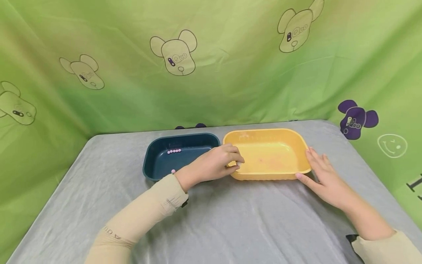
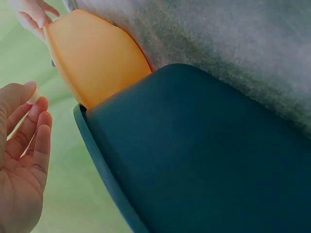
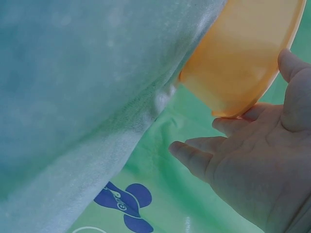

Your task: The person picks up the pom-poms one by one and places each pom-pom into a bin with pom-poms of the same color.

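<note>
My left hand (image 1: 215,163) pinches a small pale bead (image 2: 34,97) between thumb and forefinger, over the left end of a yellow basin (image 1: 263,176). Under the left forearm stands a dark blue basin (image 1: 155,141). In it lie a short row of pink beads (image 1: 174,151) and a single pink bead (image 1: 173,171) close to the wrist. At the yellow basin's right end, my right hand (image 1: 324,179) rests with fairly straight, spread fingers against the outer wall and the thumb at the near corner. The right wrist view shows its fingertips (image 3: 228,125) touching the basin's side.
Both basins stand side by side toward the back of a table covered in grey cloth (image 1: 247,220). Behind and beside the table hangs a green curtain (image 1: 224,91) printed with cartoon mouse heads.
</note>
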Demonstrator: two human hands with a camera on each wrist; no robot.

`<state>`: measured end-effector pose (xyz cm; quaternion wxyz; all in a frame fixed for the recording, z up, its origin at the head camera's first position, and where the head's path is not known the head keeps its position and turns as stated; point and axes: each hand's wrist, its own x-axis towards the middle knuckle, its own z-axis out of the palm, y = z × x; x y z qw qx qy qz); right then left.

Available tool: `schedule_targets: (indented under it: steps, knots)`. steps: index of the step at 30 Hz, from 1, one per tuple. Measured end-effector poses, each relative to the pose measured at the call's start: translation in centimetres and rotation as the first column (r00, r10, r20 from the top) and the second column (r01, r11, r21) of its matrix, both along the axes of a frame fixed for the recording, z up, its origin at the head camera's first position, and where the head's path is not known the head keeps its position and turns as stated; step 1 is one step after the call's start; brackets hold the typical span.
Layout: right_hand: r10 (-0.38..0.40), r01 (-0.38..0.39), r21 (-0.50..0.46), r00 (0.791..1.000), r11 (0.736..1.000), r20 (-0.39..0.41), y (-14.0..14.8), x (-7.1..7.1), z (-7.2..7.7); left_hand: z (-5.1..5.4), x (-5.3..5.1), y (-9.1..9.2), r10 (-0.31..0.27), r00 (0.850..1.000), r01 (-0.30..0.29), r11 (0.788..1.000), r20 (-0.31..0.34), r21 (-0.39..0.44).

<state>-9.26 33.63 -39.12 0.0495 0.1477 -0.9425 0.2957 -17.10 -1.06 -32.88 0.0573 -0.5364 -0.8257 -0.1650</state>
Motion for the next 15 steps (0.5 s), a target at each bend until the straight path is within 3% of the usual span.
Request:
schedule_targets:
  steps: [6,15]
  knots:
    - [0.003,-0.003,0.014,1.000,1.000,-0.012,-0.1,-0.1,0.1,-0.2,-0.8,0.6,0.019,0.999,-0.019,1.000,0.038,0.001]
    - [0.001,-0.001,0.021,1.000,1.000,-0.021,-0.2,-0.1,0.1,-1.4,-2.1,1.7,0.079,0.990,-0.076,0.997,0.120,-0.031]
